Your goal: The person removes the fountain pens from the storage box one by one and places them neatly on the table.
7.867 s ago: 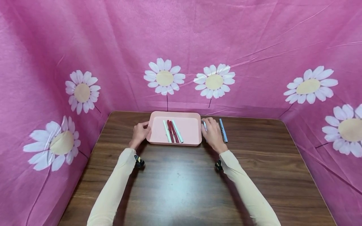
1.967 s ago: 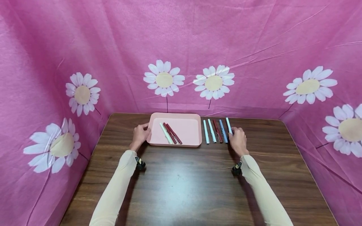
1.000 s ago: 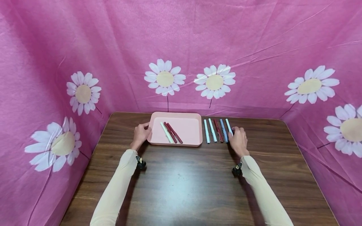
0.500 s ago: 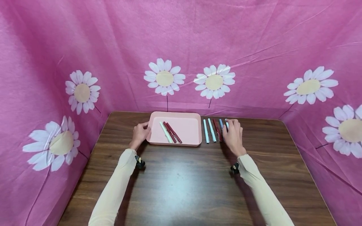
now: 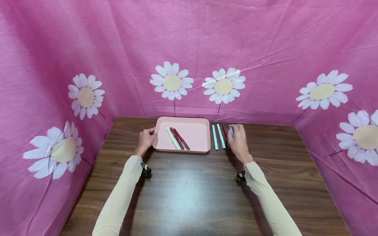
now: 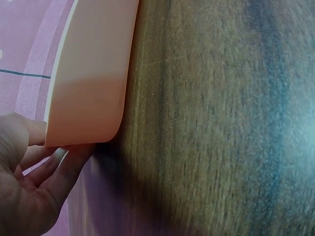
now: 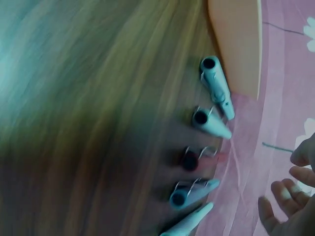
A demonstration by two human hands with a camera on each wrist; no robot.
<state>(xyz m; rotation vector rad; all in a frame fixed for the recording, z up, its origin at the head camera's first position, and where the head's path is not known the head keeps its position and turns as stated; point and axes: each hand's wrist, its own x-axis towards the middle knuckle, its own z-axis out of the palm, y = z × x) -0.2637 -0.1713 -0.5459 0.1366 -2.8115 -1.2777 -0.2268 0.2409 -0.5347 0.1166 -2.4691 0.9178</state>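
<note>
Pink tray held by left hand; right hand spread loose above unlabelled pens.

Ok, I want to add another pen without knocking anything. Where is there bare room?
The tray's right half, beside its three pens, is bare. So is the table nearer the person. The strip between the tray and the right hand is crowded with pens.
</note>
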